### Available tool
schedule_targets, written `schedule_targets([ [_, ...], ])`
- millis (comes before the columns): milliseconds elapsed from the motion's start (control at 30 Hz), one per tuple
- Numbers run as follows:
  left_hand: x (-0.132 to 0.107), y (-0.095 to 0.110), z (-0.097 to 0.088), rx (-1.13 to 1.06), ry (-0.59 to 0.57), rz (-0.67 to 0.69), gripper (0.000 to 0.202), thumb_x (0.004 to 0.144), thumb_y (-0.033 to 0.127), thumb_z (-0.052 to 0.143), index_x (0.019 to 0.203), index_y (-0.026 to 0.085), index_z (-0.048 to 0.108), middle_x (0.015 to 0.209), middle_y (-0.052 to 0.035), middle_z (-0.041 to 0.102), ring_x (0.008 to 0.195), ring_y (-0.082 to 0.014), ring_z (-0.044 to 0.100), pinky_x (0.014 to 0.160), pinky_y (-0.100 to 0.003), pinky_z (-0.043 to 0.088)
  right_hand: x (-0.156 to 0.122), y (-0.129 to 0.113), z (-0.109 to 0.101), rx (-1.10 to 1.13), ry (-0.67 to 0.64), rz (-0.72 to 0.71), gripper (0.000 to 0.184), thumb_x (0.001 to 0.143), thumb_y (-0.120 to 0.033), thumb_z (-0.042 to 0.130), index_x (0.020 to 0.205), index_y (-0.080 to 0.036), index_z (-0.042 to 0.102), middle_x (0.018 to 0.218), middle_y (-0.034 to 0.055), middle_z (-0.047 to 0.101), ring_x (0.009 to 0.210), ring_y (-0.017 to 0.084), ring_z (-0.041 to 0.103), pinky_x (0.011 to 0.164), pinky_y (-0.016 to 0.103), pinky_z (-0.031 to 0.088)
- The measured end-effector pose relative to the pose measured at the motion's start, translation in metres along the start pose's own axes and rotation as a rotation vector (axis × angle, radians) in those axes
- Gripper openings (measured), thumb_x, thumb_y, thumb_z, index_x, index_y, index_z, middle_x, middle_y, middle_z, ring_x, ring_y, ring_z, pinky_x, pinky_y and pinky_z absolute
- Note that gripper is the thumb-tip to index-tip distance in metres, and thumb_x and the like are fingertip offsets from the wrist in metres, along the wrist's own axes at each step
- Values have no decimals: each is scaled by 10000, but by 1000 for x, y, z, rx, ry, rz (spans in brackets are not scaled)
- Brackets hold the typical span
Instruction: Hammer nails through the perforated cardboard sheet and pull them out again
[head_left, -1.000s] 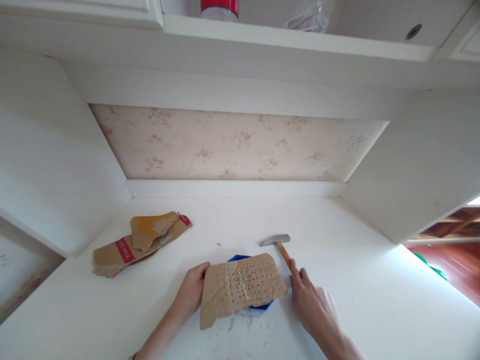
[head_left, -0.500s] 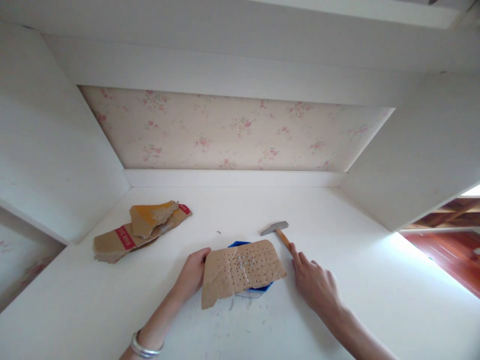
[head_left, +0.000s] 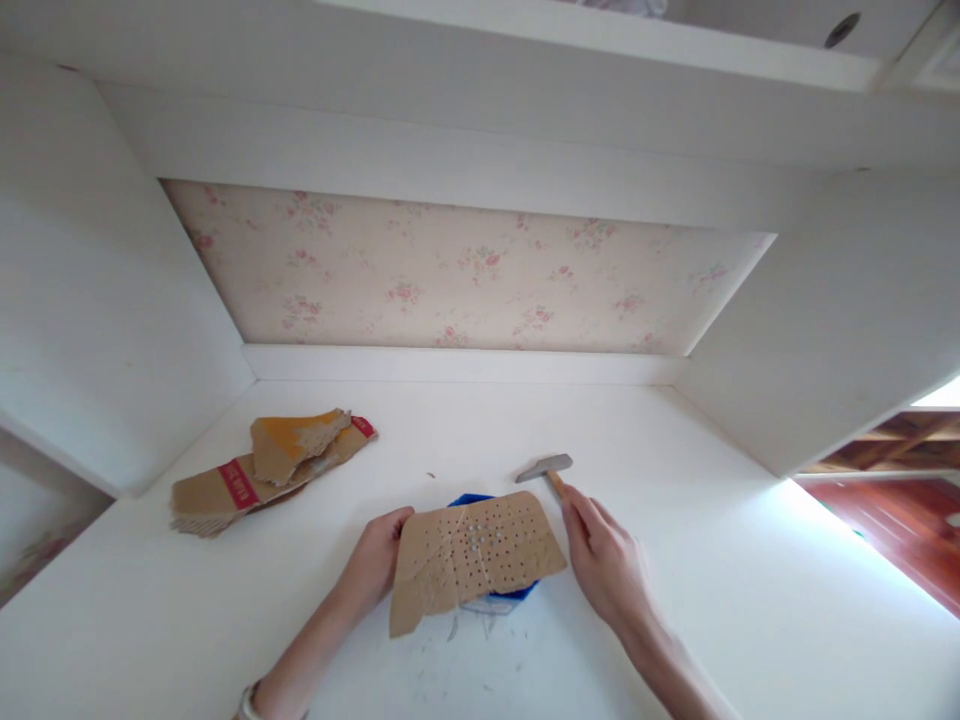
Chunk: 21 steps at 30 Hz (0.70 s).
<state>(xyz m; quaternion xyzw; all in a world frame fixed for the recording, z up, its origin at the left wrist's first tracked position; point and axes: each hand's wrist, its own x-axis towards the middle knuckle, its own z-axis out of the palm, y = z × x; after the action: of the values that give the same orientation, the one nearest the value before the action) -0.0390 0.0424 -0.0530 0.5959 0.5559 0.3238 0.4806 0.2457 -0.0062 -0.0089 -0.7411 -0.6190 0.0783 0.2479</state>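
Note:
A brown cardboard piece [head_left: 474, 555] punched with many small holes, with a few nails stuck near its middle, lies on a blue object [head_left: 517, 592] on the white desk [head_left: 712, 560]. My left hand [head_left: 373, 560] grips the cardboard's left edge, fingers curled round it. A small hammer [head_left: 545, 467] with a metal head and a wooden handle lies just right of the cardboard. My right hand [head_left: 604, 565] covers most of the handle, its fingers closed along it, fingertips close to the head.
Torn cardboard scraps [head_left: 262, 470] with red and orange print lie at the desk's back left. Floral wallpaper [head_left: 465, 280] backs the alcove, with white side walls and a shelf above. Scratches and small bits mark the desk in front of the cardboard.
My right hand has slid forward from the handle's end onto the hammer handle, towards the head. The left hand and the cardboard stay in place. The view shifted slightly.

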Motion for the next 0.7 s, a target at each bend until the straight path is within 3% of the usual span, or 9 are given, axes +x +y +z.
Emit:
schedule_targets([
  [33,0,0,0,-7,-1,2,135,621,326,467,553,210,472,550,39,497,595,-163,426,541,-254,287,5,-5,4,212,11,48,392,976,-430,334,1184,-260,620,1068,59,714,928,225,656,780,334,480],
  [100,-1,1,0,-20,-2,9,139,631,323,472,555,207,479,555,34,507,603,-168,433,546,-258,297,14,-12,15,612,28,138,374,929,-502,439,1060,-225,654,857,23,683,755,177,610,680,282,457],
  [167,-2,1,1,-35,2,19,145,643,320,475,557,204,485,558,29,518,609,-171,440,550,-262,305,21,-18,26,936,-8,220,365,890,-537,505,937,-203,644,578,-72,460,503,109,412,481,233,318],
  [233,-3,2,1,-54,4,26,147,657,310,476,561,201,497,560,26,529,610,-174,449,549,-264,311,23,-21,35,1147,-32,282,352,859,-539,562,853,-193,626,527,-113,279,457,85,256,440,226,198],
  [300,-4,1,2,-82,-7,26,167,688,311,474,585,193,533,571,22,550,618,-179,472,555,-268,337,19,-21,40,1236,-31,308,324,826,-517,624,822,-193,626,547,-103,333,504,90,320,478,218,255],
  [400,-5,0,3,-139,-28,22,250,755,357,453,643,182,593,603,13,585,642,-189,507,595,-285,397,9,-16,42,1272,-139,294,289,837,-499,618,899,-217,621,743,-47,578,715,144,510,623,234,383],
  [700,-9,7,5,-276,-6,-52,267,755,374,496,628,175,620,602,6,598,655,-195,533,609,-294,417,4,-12,41,1341,-352,312,320,867,-489,573,1110,-285,536,798,-26,656,750,192,582,647,284,434],
])
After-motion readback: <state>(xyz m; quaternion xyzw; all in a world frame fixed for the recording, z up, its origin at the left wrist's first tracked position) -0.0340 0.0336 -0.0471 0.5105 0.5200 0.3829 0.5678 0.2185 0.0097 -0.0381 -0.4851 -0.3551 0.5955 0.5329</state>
